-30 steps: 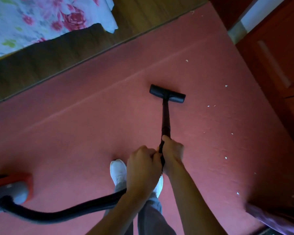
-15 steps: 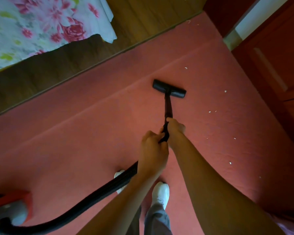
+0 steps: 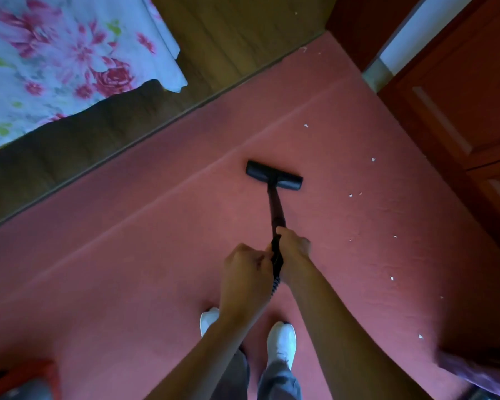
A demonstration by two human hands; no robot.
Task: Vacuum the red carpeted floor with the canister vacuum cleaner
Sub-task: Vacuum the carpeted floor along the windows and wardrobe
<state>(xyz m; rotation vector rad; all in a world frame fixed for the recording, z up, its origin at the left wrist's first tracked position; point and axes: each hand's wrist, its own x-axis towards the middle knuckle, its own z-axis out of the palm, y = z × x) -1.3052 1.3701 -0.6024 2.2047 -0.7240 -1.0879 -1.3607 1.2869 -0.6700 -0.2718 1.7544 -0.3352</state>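
Note:
The red carpet fills the middle of the view. A black floor nozzle lies flat on it, joined to a dark wand that runs back toward me. My right hand grips the wand's lower end. Just behind it, my left hand grips the ribbed black hose. The orange and grey canister sits at the bottom left corner, partly cut off. Several white scraps lie on the carpet to the right of the nozzle.
A bed with a floral sheet stands at the upper left over a wooden floor strip. A dark red wooden cabinet lines the right side. My white shoes stand on the carpet below my hands. A purple fabric lies at the bottom right.
The nozzle went forward over the carpet, then came back toward me slightly. My feet stepped forward. Both hands kept their hold. The canister slid further out of view at the bottom left.

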